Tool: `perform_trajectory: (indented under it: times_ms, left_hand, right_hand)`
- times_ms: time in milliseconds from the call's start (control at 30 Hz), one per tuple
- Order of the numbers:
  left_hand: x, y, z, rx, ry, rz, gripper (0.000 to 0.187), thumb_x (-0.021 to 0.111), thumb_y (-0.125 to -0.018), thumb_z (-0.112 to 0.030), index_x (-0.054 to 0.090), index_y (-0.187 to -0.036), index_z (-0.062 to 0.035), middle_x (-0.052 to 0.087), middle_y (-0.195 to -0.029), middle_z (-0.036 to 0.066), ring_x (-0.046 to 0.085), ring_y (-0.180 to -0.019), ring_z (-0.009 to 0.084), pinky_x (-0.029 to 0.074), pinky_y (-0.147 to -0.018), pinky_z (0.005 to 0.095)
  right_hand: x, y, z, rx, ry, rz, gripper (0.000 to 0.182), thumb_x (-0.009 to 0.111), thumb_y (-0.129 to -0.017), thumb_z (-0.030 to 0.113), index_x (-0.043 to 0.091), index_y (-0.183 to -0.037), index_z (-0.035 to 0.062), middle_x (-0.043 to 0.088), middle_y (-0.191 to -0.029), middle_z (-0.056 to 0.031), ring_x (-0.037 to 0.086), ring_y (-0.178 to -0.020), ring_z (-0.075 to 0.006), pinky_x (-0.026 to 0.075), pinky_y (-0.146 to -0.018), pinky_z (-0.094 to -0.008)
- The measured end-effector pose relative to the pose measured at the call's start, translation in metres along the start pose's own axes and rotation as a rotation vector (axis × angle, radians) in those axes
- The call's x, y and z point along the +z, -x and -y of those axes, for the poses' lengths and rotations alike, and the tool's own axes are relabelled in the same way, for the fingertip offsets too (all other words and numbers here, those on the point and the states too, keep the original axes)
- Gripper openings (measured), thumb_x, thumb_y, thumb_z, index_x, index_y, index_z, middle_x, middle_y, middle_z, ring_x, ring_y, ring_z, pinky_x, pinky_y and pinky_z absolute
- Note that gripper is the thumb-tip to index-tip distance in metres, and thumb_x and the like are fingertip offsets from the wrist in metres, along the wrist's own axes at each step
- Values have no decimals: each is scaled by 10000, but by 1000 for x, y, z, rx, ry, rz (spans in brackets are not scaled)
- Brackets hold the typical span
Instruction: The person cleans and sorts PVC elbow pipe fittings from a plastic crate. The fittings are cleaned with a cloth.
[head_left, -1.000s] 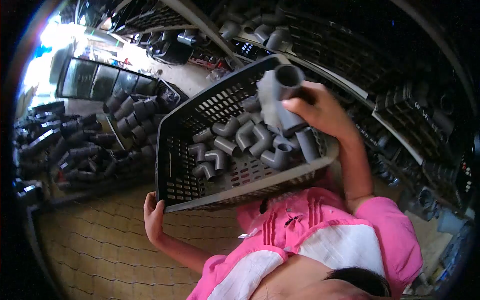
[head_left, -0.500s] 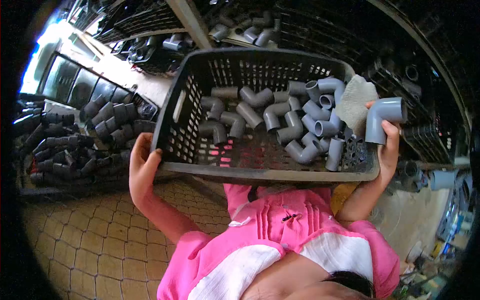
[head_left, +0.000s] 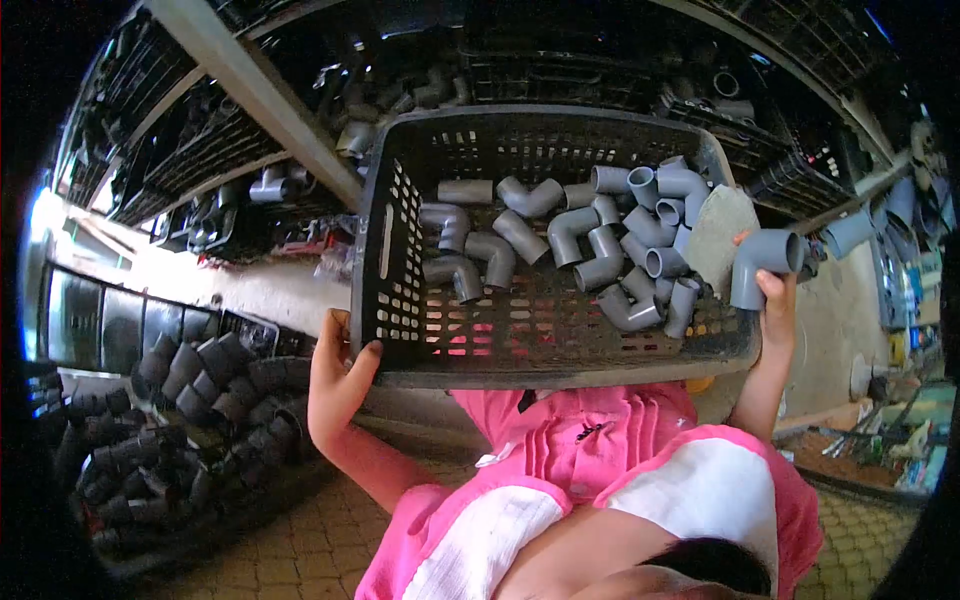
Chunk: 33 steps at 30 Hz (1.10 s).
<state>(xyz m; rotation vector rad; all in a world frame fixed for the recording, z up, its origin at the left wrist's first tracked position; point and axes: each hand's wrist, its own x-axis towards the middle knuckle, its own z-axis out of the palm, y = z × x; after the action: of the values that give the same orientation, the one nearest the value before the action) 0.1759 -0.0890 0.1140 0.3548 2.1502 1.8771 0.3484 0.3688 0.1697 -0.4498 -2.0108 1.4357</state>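
Note:
A black perforated plastic crate (head_left: 560, 377) is held in front of my body. My left hand (head_left: 340, 375) is closed around its near left corner, thumb over the rim. At the right end, my right hand (head_left: 777, 305) is closed on a large grey pipe elbow (head_left: 766, 262) and supports the crate's side. Beside that elbow, a pale cloth (head_left: 724, 240) lies over the right rim, partly behind my fingers. Several grey pipe elbows (head_left: 570, 232) and short straight couplings (head_left: 521, 236) lie loose in the crate, mostly towards the right.
Dark shelves (head_left: 150, 150) with crates and fittings rise ahead, with a slanted beam (head_left: 260, 100) at left. A heap of dark fittings (head_left: 150, 465) lies low on the left. Clutter (head_left: 910, 440) stands at the right, and paved floor (head_left: 270, 540) is below.
The view has turned rightward relative to the surroundings. The crate and both hands appear slightly lower and further right in view. Both hands keep their hold.

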Motion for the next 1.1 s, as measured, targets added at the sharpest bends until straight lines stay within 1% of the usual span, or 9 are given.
perform_trajectory:
  times_ms: [167,200,367,467,567,733,867,1067,1100]
  left_hand:
    - [-7,-32,6,-126,139,-74,416,572,-944,-75,459,-1336,8,557,-1218,50,492,-1119,129,375,-963,258]
    - [-16,-51,15,-88,29,-113,461,568,-979,-206,449,-1371,4,550,-1266,68,482,-1182,147,379,-985,275]
    - [5,-104,-4,51,198,151,543,532,-984,-314,428,-1438,-35,528,-1354,88,470,-1257,171,372,-1033,302]
    - [7,-105,-5,-278,365,262,645,606,-885,-145,379,-1473,-12,483,-1411,92,459,-1280,192,319,-1080,292]
    - [-7,-99,16,44,241,393,929,611,-679,52,254,-1533,-24,456,-1436,108,442,-1295,193,307,-1082,292]
    - [3,-92,33,-26,445,330,1027,506,-541,29,257,-1535,-40,496,-1402,143,530,-1226,230,421,-1018,308]
    - [13,-82,35,13,500,286,1049,490,-505,-33,275,-1532,-63,531,-1363,168,604,-1135,247,508,-942,324]
    - [34,-75,-7,121,261,139,1047,510,-510,-66,277,-1530,-72,519,-1372,180,610,-1134,283,516,-952,369]
    - [35,-67,-17,98,255,99,1047,510,-510,-66,276,-1530,-72,519,-1373,180,609,-1135,284,515,-952,370]
  right_hand:
    - [2,15,3,75,-40,-149,458,637,-795,216,590,-1205,18,598,-1184,-85,545,-1082,-242,411,-974,-375]
    - [1,18,5,86,-37,-175,460,638,-795,217,590,-1207,19,599,-1190,-88,548,-1082,-245,413,-973,-375]
    - [-1,49,13,27,59,-231,418,658,-798,257,651,-1147,28,637,-1158,-65,568,-1077,-234,421,-965,-374]
    - [-2,62,19,111,117,-286,436,671,-793,272,649,-1153,28,637,-1169,-63,575,-1071,-226,428,-956,-371]
    - [10,83,33,93,148,-308,452,670,-794,294,644,-1153,20,642,-1165,-79,576,-1075,-234,435,-942,-374]
    - [6,100,23,7,103,-359,519,663,-765,286,601,-1195,3,624,-1173,-110,578,-1071,-255,437,-958,-368]
    - [-14,98,-9,194,47,-406,516,656,-766,267,586,-1205,5,602,-1202,-124,558,-1112,-276,427,-990,-406]
    - [-102,25,-121,-550,892,-23,419,624,-823,197,587,-1189,-3,595,-1230,-131,544,-1146,-298,425,-997,-420]
    - [-104,17,-130,-512,798,0,418,626,-823,196,589,-1188,-3,597,-1228,-131,546,-1144,-297,425,-997,-419]
